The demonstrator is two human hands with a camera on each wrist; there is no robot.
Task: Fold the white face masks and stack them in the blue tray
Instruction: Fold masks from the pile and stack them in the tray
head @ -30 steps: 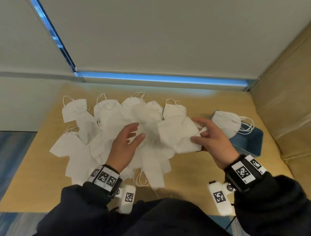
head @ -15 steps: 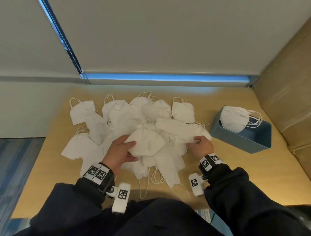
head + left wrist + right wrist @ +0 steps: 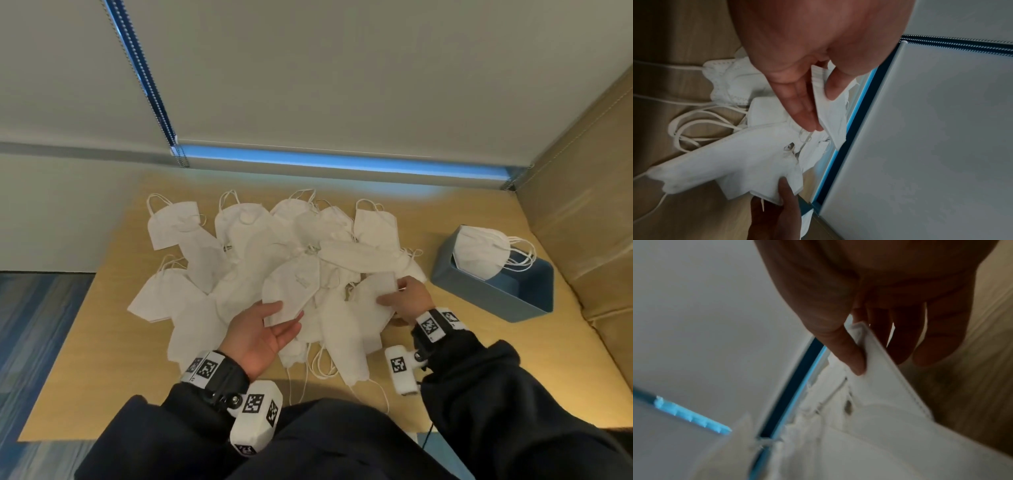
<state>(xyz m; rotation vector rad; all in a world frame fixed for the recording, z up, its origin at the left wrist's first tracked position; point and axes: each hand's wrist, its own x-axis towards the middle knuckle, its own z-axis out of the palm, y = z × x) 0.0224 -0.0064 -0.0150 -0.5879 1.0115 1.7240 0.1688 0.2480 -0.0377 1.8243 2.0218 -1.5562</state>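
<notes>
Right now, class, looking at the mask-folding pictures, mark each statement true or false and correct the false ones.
1. The blue tray is empty. False: folded white masks already lie in it.
2. The left hand holds a mask between thumb and fingers. True.
3. The right hand rests inside the tray. False: it grips a mask at the pile.
4. The tray stands right of the mask pile. True.

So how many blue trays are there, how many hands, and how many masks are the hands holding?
Blue tray: 1
Hands: 2, the left hand and the right hand
Held masks: 2, the left-hand mask and the right-hand mask
Total: 5
The piled masks overlap too much to count.
</notes>
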